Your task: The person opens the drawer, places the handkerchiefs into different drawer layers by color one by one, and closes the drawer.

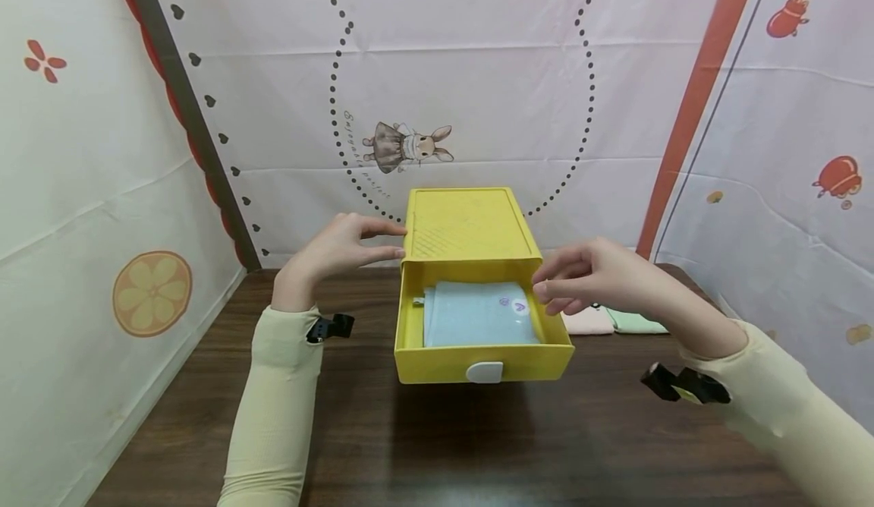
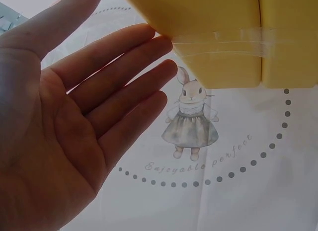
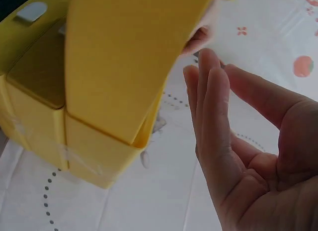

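Observation:
A yellow drawer box (image 1: 471, 222) stands on the brown table with its top drawer (image 1: 410, 366) pulled out toward me. Inside that drawer lies a folded light blue cloth (image 1: 478, 317) with a small purple print; a white tab handle (image 1: 485, 373) sits on the drawer's front. My left hand (image 1: 341, 249) has its fingers extended, fingertips right at the box's left side. In the left wrist view the palm faces the camera, holding nothing. Over the drawer's right wall hovers my right hand (image 1: 594, 279), fingers loosely bent and grasping nothing.
Folded pink cloth (image 1: 587, 322) and green cloth (image 1: 635, 322) lie on the table (image 1: 341, 431) to the right, partly behind my right hand. A printed white sheet (image 1: 478, 97) hangs behind and at both sides. In the right wrist view, another white handle (image 3: 32, 11) shows on the box.

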Tool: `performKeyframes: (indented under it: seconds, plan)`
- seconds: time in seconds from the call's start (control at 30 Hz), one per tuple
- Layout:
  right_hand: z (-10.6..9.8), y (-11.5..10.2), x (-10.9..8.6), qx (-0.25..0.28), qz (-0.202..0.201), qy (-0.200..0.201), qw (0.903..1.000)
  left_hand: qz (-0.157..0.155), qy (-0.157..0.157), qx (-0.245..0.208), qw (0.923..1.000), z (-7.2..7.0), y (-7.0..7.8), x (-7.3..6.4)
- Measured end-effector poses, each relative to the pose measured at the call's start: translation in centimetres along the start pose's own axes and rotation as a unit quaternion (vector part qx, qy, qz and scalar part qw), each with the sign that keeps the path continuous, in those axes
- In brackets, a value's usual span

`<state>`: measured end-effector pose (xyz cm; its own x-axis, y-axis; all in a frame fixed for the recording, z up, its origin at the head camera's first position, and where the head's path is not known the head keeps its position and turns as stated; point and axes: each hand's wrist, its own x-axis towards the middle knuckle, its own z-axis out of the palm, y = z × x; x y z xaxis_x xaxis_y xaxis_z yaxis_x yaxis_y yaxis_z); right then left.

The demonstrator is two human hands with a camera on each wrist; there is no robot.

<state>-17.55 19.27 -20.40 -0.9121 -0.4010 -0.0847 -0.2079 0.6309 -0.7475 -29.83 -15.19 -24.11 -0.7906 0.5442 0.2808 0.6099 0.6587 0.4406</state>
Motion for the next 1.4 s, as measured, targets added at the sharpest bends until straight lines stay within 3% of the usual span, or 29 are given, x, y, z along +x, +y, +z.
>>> performKeyframes:
  seconds: [0.83, 1.1, 1.4]
  plan:
    - [2.7, 1.0, -3.6, 0.089, -0.043, 0.037, 0.9944, -0.004, -0.001, 0.001, 1.0, 0.1, 0.1, 0.0]
    - [4.0, 1.7, -4.2, 0.11, -0.08, 0.01, 0.9907, -0.002, 0.0, 0.002, 1.0, 0.1, 0.2, 0.0]
    - [5.6, 1.7, -4.8, 0.104, -0.07, 0.002, 0.9921, -0.001, 0.001, 0.0, 1.0, 0.1, 0.0, 0.0]
